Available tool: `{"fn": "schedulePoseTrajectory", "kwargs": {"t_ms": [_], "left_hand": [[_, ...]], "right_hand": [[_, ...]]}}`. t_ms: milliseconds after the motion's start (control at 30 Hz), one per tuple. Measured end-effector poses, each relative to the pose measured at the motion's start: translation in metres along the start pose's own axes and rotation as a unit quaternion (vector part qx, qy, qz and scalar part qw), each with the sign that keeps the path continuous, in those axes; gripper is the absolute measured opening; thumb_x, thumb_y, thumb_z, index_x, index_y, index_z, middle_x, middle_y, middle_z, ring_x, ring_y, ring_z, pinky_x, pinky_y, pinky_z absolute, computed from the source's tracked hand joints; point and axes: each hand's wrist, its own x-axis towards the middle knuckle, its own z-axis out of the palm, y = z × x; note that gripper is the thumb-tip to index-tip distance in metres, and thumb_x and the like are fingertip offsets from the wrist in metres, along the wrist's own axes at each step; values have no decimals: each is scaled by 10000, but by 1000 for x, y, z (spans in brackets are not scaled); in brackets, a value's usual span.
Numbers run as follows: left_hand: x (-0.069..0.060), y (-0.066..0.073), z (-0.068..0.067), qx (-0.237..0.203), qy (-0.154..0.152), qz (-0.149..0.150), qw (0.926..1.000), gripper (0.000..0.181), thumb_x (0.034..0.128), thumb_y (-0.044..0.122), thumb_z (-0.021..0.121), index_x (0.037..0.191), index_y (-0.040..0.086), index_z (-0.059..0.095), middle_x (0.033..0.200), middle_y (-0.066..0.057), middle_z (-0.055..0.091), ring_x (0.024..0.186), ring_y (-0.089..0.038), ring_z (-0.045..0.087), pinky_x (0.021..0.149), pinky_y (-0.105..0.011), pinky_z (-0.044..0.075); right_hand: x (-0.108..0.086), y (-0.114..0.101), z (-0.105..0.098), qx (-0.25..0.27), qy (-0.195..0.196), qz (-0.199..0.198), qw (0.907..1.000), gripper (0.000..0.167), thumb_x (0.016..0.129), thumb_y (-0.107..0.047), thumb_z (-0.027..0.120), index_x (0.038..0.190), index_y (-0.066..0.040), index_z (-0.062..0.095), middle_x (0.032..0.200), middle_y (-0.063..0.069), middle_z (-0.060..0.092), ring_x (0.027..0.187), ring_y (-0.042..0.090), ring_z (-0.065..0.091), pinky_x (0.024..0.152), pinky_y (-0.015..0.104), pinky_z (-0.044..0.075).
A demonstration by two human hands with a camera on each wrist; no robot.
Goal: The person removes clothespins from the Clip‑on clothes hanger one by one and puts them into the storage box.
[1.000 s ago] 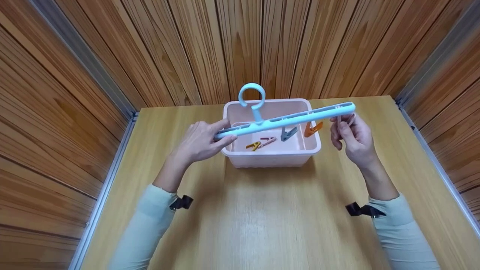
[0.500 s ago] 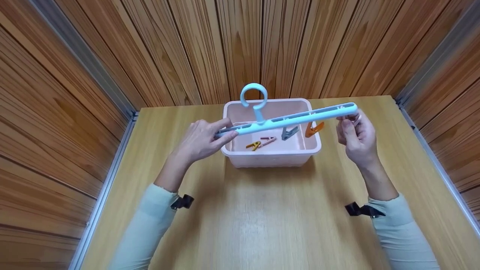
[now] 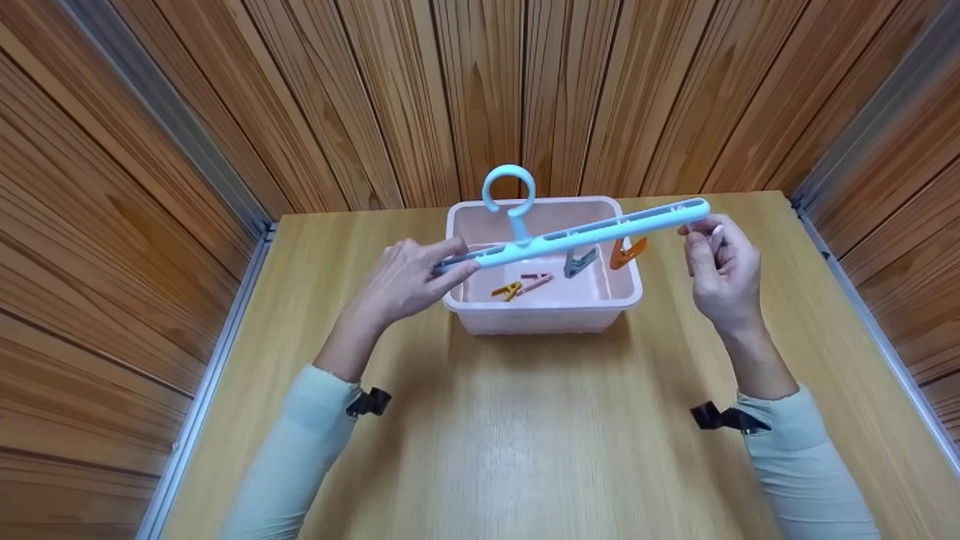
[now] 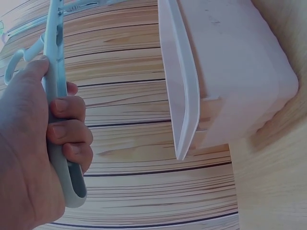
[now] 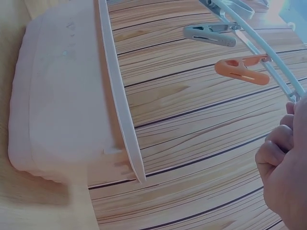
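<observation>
A light blue hanger (image 3: 592, 235) with a ring hook is held over the pink bin, tilted up to the right. My left hand (image 3: 397, 281) grips its left end, fingers wrapped round the bar in the left wrist view. At its right end my right hand (image 3: 726, 274) pinches a small pale clip (image 3: 718, 235), mostly hidden by the fingers. A grey clip (image 3: 580, 262) and an orange clip (image 3: 628, 253) hang from the bar; the right wrist view shows both, grey (image 5: 210, 35) and orange (image 5: 242, 70).
The pink bin (image 3: 540, 307) stands on the wooden table (image 3: 495, 420) near the back wall. A yellow clip (image 3: 507, 290) and a pink clip (image 3: 536, 284) lie inside it. Wood-panelled walls with metal edge strips rise at the back and both sides.
The hanger's right end has risen slightly, and the bar has shifted a little. My right hand has moved slightly to the right, its fingers drawn in closer round the pale clip.
</observation>
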Motion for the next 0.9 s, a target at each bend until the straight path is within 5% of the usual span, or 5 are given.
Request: {"fn": "schedulePoseTrajectory", "kwargs": {"t_ms": [200,633,900], "left_hand": [[0,2,0,-297,-171,-64,9994,361,1144,470,619,1218,146,758,716,38,456,604,-130,374,579,-277,297],[2,1,5,-830,-501,-115,9952,346,1150,449,611,1215,143,758,753,25,514,647,-131,413,615,-275,321],[2,0,10,-1661,-1123,-349,9791,299,1174,402,578,1168,130,702,848,21,515,760,-150,467,681,-281,363]], "right_hand": [[2,-4,5,-1086,485,-63,9929,164,1069,110,564,1158,214,656,710,-207,448,564,-45,326,552,137,261],[2,-1,18,-2033,1244,-641,9691,165,1039,115,626,1181,171,689,768,-228,455,631,-134,344,626,63,277],[3,4,27,-2444,1792,-1027,9474,162,995,89,655,1140,151,692,741,218,615,699,-106,383,691,38,287]]}}
